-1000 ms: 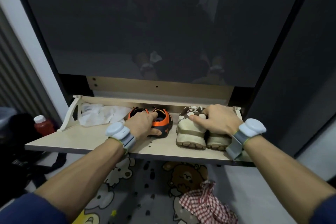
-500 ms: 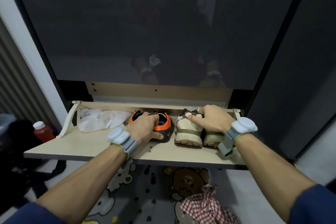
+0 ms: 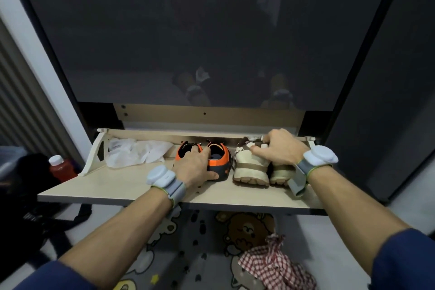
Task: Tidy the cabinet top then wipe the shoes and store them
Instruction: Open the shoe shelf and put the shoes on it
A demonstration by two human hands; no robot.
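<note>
A pair of small orange and black shoes [image 3: 220, 160] stands on the pale wooden fold-down shelf [image 3: 117, 186] of a dark cabinet, heels toward me. My left hand [image 3: 195, 166] grips that pair, fingers inside the collars and thumb under the heel. To the right stands a pair of cream and brown sneakers [image 3: 247, 167], also heels toward me. My right hand [image 3: 279, 148] is closed over the sneakers' tops, holding both together. Each wrist carries a pale blue band.
Crumpled white paper or plastic [image 3: 134, 152] lies at the shelf's back left. A red bottle [image 3: 60, 167] stands on the floor at left beside dark bags. A red checked cloth [image 3: 275, 263] lies on a bear-print mat [image 3: 247, 228] below. The dark cabinet door [image 3: 211, 30] rises above.
Both hands have pushed the two pairs of shoes a little deeper into the shelf, toward the back. The grips are unchanged.
</note>
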